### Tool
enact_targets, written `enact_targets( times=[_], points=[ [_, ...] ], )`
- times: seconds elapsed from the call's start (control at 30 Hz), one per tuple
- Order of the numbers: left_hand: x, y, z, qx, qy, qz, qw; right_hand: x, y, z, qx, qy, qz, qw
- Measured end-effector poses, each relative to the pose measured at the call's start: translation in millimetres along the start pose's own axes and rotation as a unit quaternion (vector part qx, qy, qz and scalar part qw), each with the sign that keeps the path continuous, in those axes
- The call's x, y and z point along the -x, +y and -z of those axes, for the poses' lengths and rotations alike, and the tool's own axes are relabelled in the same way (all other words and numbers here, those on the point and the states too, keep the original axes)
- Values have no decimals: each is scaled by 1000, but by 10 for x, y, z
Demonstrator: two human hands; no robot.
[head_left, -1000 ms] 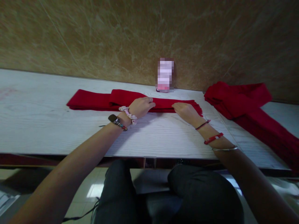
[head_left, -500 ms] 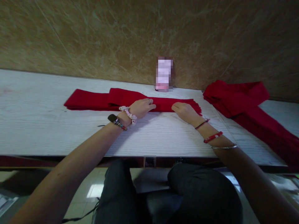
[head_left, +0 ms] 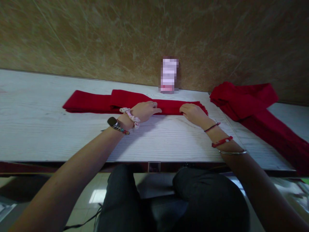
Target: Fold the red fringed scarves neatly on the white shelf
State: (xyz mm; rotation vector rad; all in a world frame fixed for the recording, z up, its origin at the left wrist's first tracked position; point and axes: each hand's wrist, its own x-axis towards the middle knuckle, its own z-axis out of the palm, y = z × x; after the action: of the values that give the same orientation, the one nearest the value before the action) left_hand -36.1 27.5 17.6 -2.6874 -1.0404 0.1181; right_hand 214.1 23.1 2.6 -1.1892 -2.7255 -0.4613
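A folded red scarf (head_left: 91, 102) lies lengthwise on the white wood-grain table, its fringed end at the right. My left hand (head_left: 144, 111) is on the middle of the scarf, fingers curled over it and thumb at the near edge. Close to the fringe, my right hand (head_left: 193, 113) pinches the same scarf, with the fingertips bent down into the cloth. The fingertips of both hands are partly hidden. Between the hands, a stretch of the scarf lies flat.
A second red scarf (head_left: 243, 103) lies loosely folded on the right, trailing to the table's front edge. A blurred-out phone-like object (head_left: 169, 74) leans on the brown marbled wall (head_left: 108, 42) behind. My legs are under the table (head_left: 60, 138).
My right hand has shifted slightly right along the scarf. My left wrist and the scarf's left end have edged a little left. The second scarf stays put.
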Motion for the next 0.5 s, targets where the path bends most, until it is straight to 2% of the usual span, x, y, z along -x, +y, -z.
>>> enact_targets(
  times=[0.17,0.37,0.5],
  points=[
    [21,-59,-30,56,-7,-13,998,51,91,38,9,-24,-15,1000],
    [39,-56,-39,56,-3,-10,998,136,229,74,25,-44,-41,998],
    [43,-54,-48,74,14,-35,997,197,293,94,31,-59,-67,996]
  ],
)
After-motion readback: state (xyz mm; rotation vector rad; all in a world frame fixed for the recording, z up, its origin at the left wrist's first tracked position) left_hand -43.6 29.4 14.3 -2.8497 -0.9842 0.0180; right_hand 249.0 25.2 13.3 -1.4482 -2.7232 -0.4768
